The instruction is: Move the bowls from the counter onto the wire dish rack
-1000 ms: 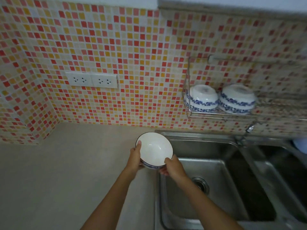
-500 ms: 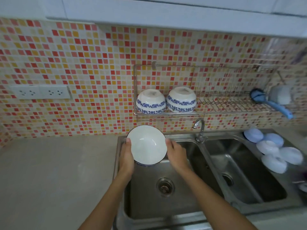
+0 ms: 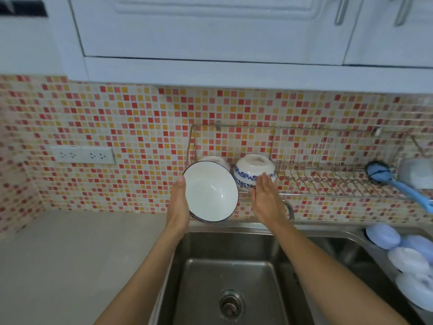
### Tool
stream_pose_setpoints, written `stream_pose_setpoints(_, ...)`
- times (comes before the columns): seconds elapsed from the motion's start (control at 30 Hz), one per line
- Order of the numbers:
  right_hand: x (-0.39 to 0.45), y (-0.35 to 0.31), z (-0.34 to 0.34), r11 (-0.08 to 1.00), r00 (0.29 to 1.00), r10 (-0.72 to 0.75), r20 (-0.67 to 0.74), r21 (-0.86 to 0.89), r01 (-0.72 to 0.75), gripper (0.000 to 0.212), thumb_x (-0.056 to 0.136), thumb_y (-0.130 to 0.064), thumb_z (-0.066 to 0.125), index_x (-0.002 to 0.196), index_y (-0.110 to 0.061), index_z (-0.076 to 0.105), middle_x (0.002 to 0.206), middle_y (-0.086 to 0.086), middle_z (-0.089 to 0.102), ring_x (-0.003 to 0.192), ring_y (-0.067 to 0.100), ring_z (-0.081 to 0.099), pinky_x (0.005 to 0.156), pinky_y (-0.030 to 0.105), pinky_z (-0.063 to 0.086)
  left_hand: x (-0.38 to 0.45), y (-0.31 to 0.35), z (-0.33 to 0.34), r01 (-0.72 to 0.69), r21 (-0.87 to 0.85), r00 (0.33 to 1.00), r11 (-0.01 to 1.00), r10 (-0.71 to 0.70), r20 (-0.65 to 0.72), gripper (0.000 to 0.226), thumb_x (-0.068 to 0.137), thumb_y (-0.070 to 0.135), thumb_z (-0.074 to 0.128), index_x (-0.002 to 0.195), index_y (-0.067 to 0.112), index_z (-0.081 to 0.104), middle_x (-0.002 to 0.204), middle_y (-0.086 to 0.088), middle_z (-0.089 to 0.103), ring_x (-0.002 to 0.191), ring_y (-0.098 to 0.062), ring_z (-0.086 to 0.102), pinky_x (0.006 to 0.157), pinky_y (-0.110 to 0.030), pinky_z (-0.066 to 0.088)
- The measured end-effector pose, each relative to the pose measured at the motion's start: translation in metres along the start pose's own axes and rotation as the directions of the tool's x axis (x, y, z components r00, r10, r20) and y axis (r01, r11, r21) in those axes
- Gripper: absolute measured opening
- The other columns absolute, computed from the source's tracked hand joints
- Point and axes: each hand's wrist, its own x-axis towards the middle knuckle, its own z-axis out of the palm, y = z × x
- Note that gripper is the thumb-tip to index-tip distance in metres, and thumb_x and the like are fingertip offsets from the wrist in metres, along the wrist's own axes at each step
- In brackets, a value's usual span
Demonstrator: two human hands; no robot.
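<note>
Since half a second ago your right hand [image 3: 264,198] has let go of the bowl [image 3: 210,191] and hangs open, flat, just in front of the blue-patterned bowl [image 3: 254,168] upside down on the rack [image 3: 328,184]. Your left hand [image 3: 179,205] alone grips the bowl by its left rim, thumb on the edge, raised to the rack's left end and tilted, mouth toward you. A third bowl [image 3: 216,160] sits mostly hidden behind it. Sink [image 3: 229,277] is below.

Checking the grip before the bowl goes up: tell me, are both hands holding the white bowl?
No: only the left hand holds the white bowl; the right hand is open and apart from its rim.
</note>
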Motion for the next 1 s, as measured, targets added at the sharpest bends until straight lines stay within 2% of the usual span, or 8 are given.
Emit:
stream_pose_setpoints(0.17,-0.006,0.005,0.021,0.999,0.992,-0.007,-0.125,-0.049,0.001,0.086,0.091,-0.051,-0.022,0.149,-0.001,0.017,0.158,0.016,0.016,0.148,0.027,0.009,0.121,0.04,0.002,0.023,0.029,0.018,-0.157,0.22,0.984,0.963,0.171,-0.044,0.052,0.095,0.06,0.025,0.137,0.03,0.034,0.136,0.0,0.042,0.119,-0.02,0.047,0.095,-0.041,0.048)
stream_pose_setpoints(0.33,-0.021,0.001,0.02,0.992,0.99,-0.053,-0.128,-0.122,0.037,0.069,0.099,-0.043,-0.001,0.148,0.001,0.018,0.157,0.019,0.017,0.148,0.029,0.012,0.12,0.042,0.004,0.05,0.055,0.03,-0.339,0.344,0.931,0.875,0.364,-0.009,0.056,0.099,0.05,0.034,0.146,0.022,0.028,0.139,-0.004,0.043,0.117,-0.017,0.045,0.09,-0.033,0.042)
stream_pose_setpoints(0.47,0.021,0.032,0.02,0.991,0.983,-0.004,-0.183,-0.134,-0.021,0.065,0.102,-0.042,0.009,0.146,0.002,0.028,0.154,0.02,0.027,0.145,0.03,0.022,0.118,0.045,0.01,0.104,0.063,0.083,-0.427,0.523,0.884,0.738,0.463,0.068,0.057,0.094,0.057,0.038,0.145,0.032,0.027,0.143,-0.011,0.034,0.128,-0.027,0.038,0.101,-0.043,0.041)
stream_pose_setpoints(0.53,0.018,0.028,0.021,0.992,0.986,-0.006,-0.168,-0.122,-0.015,0.064,0.102,-0.042,0.014,0.143,0.002,0.034,0.151,0.02,0.034,0.143,0.03,0.029,0.116,0.046,0.015,0.113,0.06,0.086,-0.473,0.677,0.836,0.564,0.529,0.143,0.059,0.093,0.058,0.039,0.146,0.032,0.028,0.145,-0.015,0.033,0.133,-0.03,0.033,0.105,-0.046,0.037)
stream_pose_setpoints(0.6,0.006,0.019,0.03,0.991,0.985,-0.038,-0.167,-0.13,0.016,0.063,0.102,-0.042,0.018,0.143,0.001,0.035,0.151,0.019,0.035,0.143,0.029,0.03,0.116,0.046,0.017,0.115,0.052,0.079,-0.496,0.824,0.756,0.276,0.604,0.252,0.062,0.092,0.06,0.04,0.145,0.028,0.032,0.144,-0.02,0.037,0.131,-0.035,0.037,0.103,-0.049,0.038)
stream_pose_setpoints(0.73,-0.002,0.011,0.036,0.992,0.982,-0.051,-0.184,-0.126,0.028,0.061,0.101,-0.042,0.021,0.143,0.0,0.037,0.15,0.017,0.038,0.141,0.028,0.033,0.118,0.044,0.018,0.13,0.029,0.068,-0.494,0.855,0.627,-0.159,0.616,0.477,0.066,0.092,0.063,0.036,0.14,0.019,0.044,0.127,-0.029,0.051,0.115,-0.043,0.051,0.09,-0.054,0.046)
stream_pose_setpoints(0.87,-0.001,0.013,0.037,0.992,0.977,-0.055,-0.205,-0.125,0.03,0.062,0.101,-0.042,0.02,0.143,0.001,0.037,0.149,0.018,0.039,0.141,0.028,0.034,0.118,0.038,0.003,0.139,0.014,0.07,-0.499,0.797,0.53,-0.339,0.608,0.591,0.062,0.091,0.058,0.048,0.139,0.019,0.049,0.123,-0.028,0.055,0.107,-0.042,0.054,0.087,-0.051,0.048)
stream_pose_setpoints(1.0,-0.001,0.012,0.036,0.993,0.981,-0.052,-0.187,-0.117,0.031,0.064,0.102,-0.043,0.014,0.143,0.0,0.037,0.149,0.017,0.039,0.141,0.028,0.034,0.117,0.038,0.002,0.139,0.009,0.074,-0.48,0.78,0.504,-0.401,0.602,0.62,0.061,0.091,0.061,0.044,0.138,0.023,0.051,0.119,-0.027,0.058,0.103,-0.042,0.055,0.084,-0.05,0.046)
